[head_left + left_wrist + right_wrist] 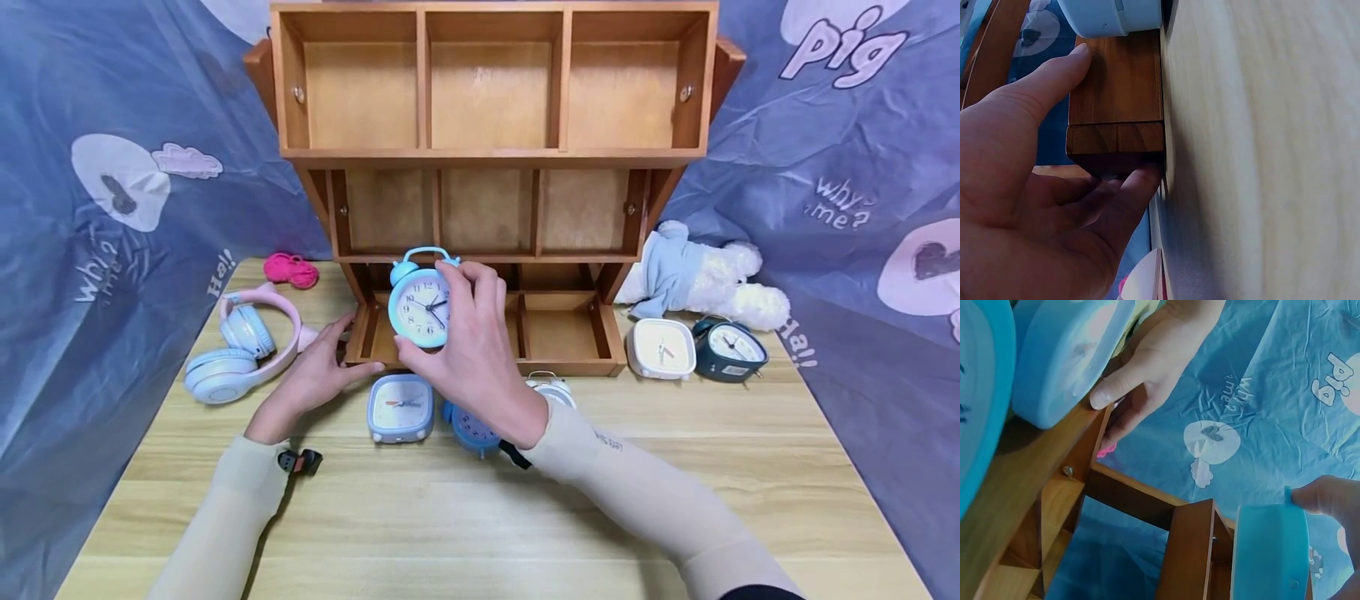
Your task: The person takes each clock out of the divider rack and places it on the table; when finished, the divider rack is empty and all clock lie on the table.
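My right hand pinches a light blue twin-bell alarm clock by its side, face up, in front of the lowest tier of the wooden shelf. The right wrist view shows this clock's blue case edge-on beside the thumb. At the shelf's lower left corner, my left hand holds on, thumb along the front and fingers round the side. Near that thumb stands a pale blue square clock. Under my right forearm, a blue round alarm clock and a white alarm clock are partly hidden.
Headphones and a pink yarn bundle lie left of the shelf. On the right are a white square clock, a dark green alarm clock and a white plush toy. The shelf's upper tiers overhang the lowest.
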Motion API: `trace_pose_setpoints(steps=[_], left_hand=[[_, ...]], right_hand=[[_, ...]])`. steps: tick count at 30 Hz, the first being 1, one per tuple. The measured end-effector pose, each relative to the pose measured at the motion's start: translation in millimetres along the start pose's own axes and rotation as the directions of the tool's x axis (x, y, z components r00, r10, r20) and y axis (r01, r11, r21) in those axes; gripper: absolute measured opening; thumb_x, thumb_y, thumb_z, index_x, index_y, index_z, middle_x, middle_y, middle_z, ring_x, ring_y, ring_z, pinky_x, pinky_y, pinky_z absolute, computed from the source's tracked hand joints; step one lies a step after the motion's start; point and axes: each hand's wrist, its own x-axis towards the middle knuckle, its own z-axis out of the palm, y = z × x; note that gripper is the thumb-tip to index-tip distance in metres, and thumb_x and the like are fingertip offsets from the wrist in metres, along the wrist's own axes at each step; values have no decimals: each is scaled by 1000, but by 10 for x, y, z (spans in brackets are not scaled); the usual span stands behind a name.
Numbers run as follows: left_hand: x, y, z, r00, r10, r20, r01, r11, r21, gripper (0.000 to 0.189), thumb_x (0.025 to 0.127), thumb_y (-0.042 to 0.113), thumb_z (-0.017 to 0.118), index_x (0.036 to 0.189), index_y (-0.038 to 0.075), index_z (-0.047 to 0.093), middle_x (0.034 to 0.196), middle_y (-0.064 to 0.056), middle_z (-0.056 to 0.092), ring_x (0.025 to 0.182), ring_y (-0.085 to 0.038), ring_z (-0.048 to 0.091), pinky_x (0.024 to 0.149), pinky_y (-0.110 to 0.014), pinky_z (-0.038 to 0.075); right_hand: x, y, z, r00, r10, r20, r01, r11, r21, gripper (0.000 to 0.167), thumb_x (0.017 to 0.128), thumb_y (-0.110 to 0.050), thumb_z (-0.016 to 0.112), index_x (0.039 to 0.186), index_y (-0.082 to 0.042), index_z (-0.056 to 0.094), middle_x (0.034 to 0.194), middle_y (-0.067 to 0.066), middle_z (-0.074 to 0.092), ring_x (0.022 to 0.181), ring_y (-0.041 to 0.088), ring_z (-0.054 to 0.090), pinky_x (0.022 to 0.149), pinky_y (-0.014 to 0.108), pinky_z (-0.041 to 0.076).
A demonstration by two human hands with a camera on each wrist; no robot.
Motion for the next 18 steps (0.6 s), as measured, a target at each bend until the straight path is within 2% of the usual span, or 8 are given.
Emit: trace_pose_setpoints(steps=[9,13,18], left_hand=[[-9,1,1,1000,-10,10,10,1000,1,115,98,50,87,178,1,21,178,-33,34,154,-55,50,124,-69,47],[2,7,-9,1000,-24,16,24,1000,-4,116,97,51,87,179,3,19,179,-33,31,158,-55,45,128,-69,42],[7,-2,-1,999,-34,27,34,999,-8,118,98,53,87,179,4,17,181,-33,29,161,-55,42,130,-69,40]], right_hand=[[-206,89,-107,998,57,38,-57,998,4,94,81,-35,99,157,-3,53,148,20,46,135,38,45,107,50,60],[-286,141,-182,994,92,54,-93,996,12,94,81,-34,98,158,-5,53,150,19,46,138,37,44,111,52,58],[-402,222,-286,991,124,54,-124,992,10,94,80,-33,98,158,-7,53,151,20,46,140,39,43,110,54,58]])
